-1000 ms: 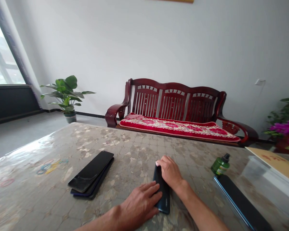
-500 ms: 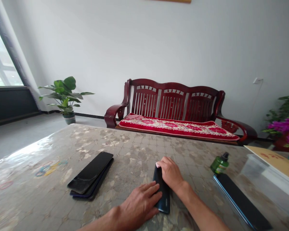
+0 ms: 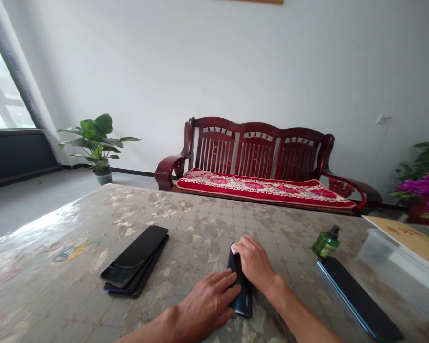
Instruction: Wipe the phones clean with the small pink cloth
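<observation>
A dark blue-black smartphone (image 3: 243, 305) lies lengthwise on the table between my hands, small lettering near its lower end. My left hand (image 3: 210, 297) rests flat from the left, fingers stretched and slightly apart, their tips on the phone's surface. At the far end my right hand (image 3: 252, 259) is curled closed over the phone's upper right side, its thumb at the top corner. That hand's palm side is hidden, so anything else under it cannot be seen. To the left, several dark phones (image 3: 137, 255) lie in an uneven stack.
Another phone (image 3: 359, 300) lies at right, by a green bottle (image 3: 326, 243) and a clear plastic box (image 3: 382, 267) with tan card on it. Coloured rubber bands (image 3: 69, 251) lie on the patterned tablecloth (image 3: 196, 238). Behind stand a red wooden bench (image 3: 255, 138) and a potted plant (image 3: 102, 143).
My right hand has slid very slightly down along the phone toward me. The left hand and the other things stay in place.
</observation>
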